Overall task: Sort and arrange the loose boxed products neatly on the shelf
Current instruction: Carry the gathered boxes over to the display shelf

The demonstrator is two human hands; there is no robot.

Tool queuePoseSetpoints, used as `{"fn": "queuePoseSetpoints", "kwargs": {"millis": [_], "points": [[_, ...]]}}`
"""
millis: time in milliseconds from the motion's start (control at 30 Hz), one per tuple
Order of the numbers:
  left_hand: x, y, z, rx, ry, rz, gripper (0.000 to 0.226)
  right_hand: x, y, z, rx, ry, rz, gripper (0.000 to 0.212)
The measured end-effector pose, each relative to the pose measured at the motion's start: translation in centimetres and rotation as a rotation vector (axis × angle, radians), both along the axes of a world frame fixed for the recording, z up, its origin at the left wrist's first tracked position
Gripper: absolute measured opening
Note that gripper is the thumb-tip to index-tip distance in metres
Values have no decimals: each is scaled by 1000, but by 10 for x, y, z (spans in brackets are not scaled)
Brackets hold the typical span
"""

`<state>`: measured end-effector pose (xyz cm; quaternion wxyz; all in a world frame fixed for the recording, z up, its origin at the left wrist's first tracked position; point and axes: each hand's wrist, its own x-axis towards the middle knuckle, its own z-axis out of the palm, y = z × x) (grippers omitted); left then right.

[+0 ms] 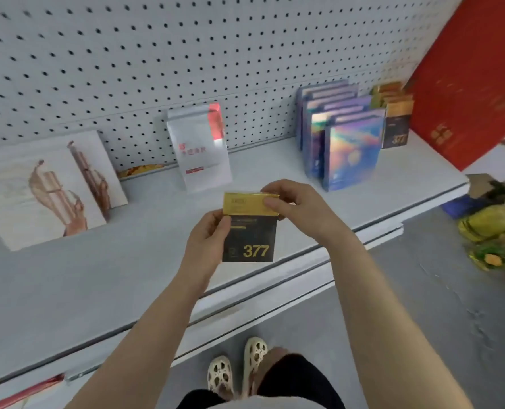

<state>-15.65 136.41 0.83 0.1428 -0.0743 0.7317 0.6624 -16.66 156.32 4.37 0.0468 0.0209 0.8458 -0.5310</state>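
While both arms reach out over the front edge of the grey shelf (68,290), the black and gold box (249,228) marked 377 sits upright between the two hands, held clear above the shelf board. The left hand (208,240) grips its left edge near the middle, thumb lying across the black front, fingers tucked behind and out of sight. The right hand (292,206) pinches the gold band at the top right corner, thumb on the front face, the other fingers curled over the top. Small print on the gold band and under it is too blurred to read. Further back, to the right, a row of holographic blue boxes (351,154) stands on edge, front to back, and just beside them a shorter row of matching black and gold boxes (397,125), mostly hidden by one another so I cannot count them. A large red box (463,93) leans at the right end, its top cut off by the frame. Near the middle a white pouch (199,149) stands against the pegboard (127,54), and at the left two pale boxes with a brown figure (44,193) lean back, the rear one half covered. Something orange lies behind them, barely visible. On the floor at the right lies a blurry heap of yellow and green packets (493,225).
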Motion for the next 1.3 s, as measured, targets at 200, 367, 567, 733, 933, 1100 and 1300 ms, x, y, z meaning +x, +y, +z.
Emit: {"fn": "queuePoseSetpoints", "kwargs": {"millis": [200,367,567,733,933,1100,1300], "points": [[-11,80,8,-283,233,-218,24,19,116,-1,53,88,-251,13],[-35,178,10,-397,498,-262,29,8,232,-3,135,196,-384,16],[-68,323,12,-645,788,-250,40,-33,374,4,307,188,-322,20],[-88,415,15,-632,744,-295,40,-82,451,6,364,138,-237,19],[-124,488,-12,-761,557,-348,56,-145,497,-10,364,118,-174,18],[-151,516,-36,-769,452,-341,66,-184,509,-21,415,117,-71,40],[-159,530,-47,-781,445,-312,62,-204,511,-34,468,135,-75,44]]}}
